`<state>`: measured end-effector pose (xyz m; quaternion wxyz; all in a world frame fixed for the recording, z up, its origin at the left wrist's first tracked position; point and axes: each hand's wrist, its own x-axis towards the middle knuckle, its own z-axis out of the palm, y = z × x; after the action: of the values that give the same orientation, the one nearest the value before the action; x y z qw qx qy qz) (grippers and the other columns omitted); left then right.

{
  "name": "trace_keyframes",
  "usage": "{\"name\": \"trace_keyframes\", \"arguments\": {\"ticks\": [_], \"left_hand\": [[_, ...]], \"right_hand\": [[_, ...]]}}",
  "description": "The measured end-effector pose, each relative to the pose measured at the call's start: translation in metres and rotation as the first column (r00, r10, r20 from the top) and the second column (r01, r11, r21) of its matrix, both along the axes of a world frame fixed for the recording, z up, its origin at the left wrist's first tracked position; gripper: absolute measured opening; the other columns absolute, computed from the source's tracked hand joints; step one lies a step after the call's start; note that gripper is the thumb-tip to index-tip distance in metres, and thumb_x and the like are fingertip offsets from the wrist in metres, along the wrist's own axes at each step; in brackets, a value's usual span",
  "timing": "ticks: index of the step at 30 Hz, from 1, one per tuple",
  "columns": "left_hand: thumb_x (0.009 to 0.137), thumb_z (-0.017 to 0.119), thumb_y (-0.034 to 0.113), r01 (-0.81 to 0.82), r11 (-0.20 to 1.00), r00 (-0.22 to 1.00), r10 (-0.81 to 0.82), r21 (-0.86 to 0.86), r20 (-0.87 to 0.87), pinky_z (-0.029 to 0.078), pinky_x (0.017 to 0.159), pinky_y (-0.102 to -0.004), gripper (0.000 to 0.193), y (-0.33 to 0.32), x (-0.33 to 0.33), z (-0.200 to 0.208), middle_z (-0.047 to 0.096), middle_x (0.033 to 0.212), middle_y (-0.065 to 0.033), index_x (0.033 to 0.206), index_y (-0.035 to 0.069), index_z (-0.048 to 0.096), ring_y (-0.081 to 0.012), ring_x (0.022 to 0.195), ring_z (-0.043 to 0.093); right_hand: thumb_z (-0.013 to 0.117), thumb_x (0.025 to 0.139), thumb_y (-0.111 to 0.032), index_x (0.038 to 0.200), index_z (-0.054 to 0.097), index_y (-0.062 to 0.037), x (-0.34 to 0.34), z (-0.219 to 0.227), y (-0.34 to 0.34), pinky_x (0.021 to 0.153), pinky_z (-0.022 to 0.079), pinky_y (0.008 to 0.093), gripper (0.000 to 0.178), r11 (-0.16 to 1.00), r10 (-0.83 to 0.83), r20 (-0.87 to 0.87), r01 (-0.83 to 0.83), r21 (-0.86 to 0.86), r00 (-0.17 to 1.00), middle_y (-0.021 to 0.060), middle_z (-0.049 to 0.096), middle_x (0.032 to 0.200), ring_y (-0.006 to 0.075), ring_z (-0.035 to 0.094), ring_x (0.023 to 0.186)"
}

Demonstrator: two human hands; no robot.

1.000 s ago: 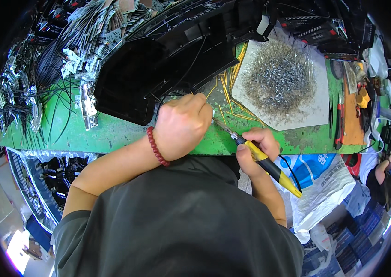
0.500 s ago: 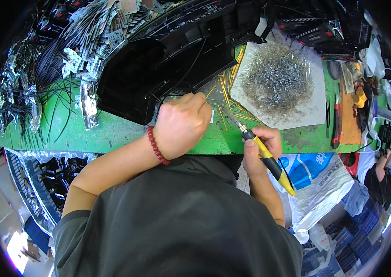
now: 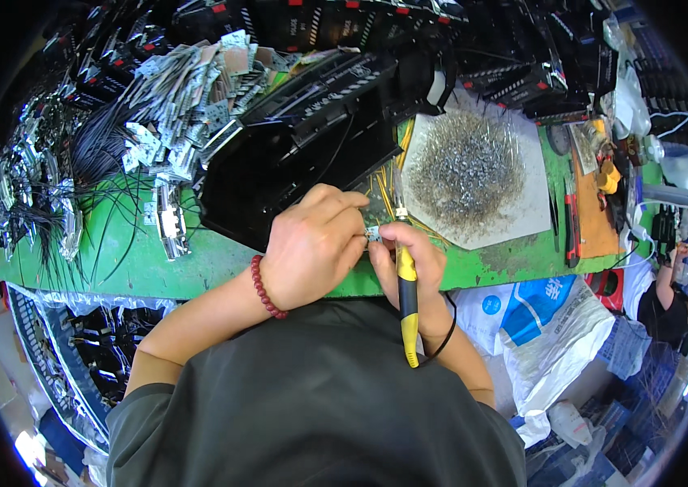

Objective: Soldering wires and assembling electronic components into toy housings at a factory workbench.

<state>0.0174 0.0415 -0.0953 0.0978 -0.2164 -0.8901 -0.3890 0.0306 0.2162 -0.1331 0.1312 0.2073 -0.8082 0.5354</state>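
Observation:
My right hand (image 3: 418, 258) is closed round a yellow-and-black soldering iron (image 3: 409, 300). Its metal tip points away from me and its handle end toward my body. Between the hands is a small pale circuit board (image 3: 373, 234), pinched by the fingers of my left hand (image 3: 315, 243). The thumb and fingertips of the right hand also reach its edge. A large black plastic housing (image 3: 250, 183) lies just beyond the left hand, its hollow side up. Part of the left hand's grip is hidden behind its knuckles.
A white sheet (image 3: 534, 203) carries a round heap of small metal bits. Yellow strips (image 3: 388, 183) lie beside it. Bundled circuit boards with black wires (image 3: 173, 89) pile up at the far left. Red-handled pliers (image 3: 572, 227) lie right. A co-worker's arm (image 3: 667, 284) shows far right.
My right hand has moved left, close to the left hand, and the soldering iron has swung nearly straight up and down in view. The small board now shows between the fingers.

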Motion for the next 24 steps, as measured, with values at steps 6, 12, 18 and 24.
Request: {"name": "trace_keyframes", "arguments": {"ticks": [6,12,18,24], "left_hand": [[0.063,0.075,0.011,0.123,0.967,0.990,-0.136,-0.222,-0.043,0.042,0.066,-0.0342,0.022,-0.013,0.005,-0.001,0.059,0.071,-0.0019,0.077,0.009,0.057,-0.0201,0.070,0.058],[0.064,0.073,0.016,-0.008,0.950,0.984,-0.047,-0.312,-0.169,0.037,0.062,-0.0339,0.020,-0.003,0.006,-0.025,0.049,0.059,0.0002,0.064,0.013,0.052,-0.0187,0.061,0.051],[0.062,0.074,0.016,-0.013,0.917,0.997,-0.017,-0.398,-0.070,0.038,0.070,-0.0357,0.019,-0.005,0.010,-0.014,0.055,0.074,-0.0017,0.068,0.011,0.056,-0.0194,0.080,0.054],[0.066,0.074,0.009,-0.082,0.949,0.993,0.052,-0.303,-0.106,0.042,0.091,-0.0447,0.024,-0.012,0.004,0.013,0.056,0.113,-0.0110,0.087,0.004,0.064,-0.0311,0.109,0.053]], "right_hand": [[0.069,0.075,0.007,0.102,0.058,-0.0047,-0.009,0.009,0.002,0.052,0.047,0.0270,0.031,1.000,0.015,0.063,-0.016,0.014,0.998,0.0085,0.062,0.070,0.0153,0.059,0.056],[0.069,0.078,0.002,0.099,0.059,-0.0064,-0.008,-0.010,0.011,0.054,0.050,0.0286,0.024,0.999,0.002,-0.104,0.002,0.036,0.995,0.0078,0.067,0.075,0.0206,0.065,0.060],[0.069,0.079,-0.004,0.096,0.060,-0.0084,-0.008,-0.005,0.008,0.048,0.045,0.0345,0.020,0.965,0.105,-0.046,-0.090,0.246,0.993,0.0079,0.063,0.067,0.0245,0.061,0.054],[0.070,0.076,-0.002,0.095,0.060,-0.0086,-0.007,-0.004,0.012,0.048,0.045,0.0347,0.023,0.967,0.111,-0.087,-0.088,0.238,0.990,0.0074,0.063,0.068,0.0252,0.061,0.054]]}}
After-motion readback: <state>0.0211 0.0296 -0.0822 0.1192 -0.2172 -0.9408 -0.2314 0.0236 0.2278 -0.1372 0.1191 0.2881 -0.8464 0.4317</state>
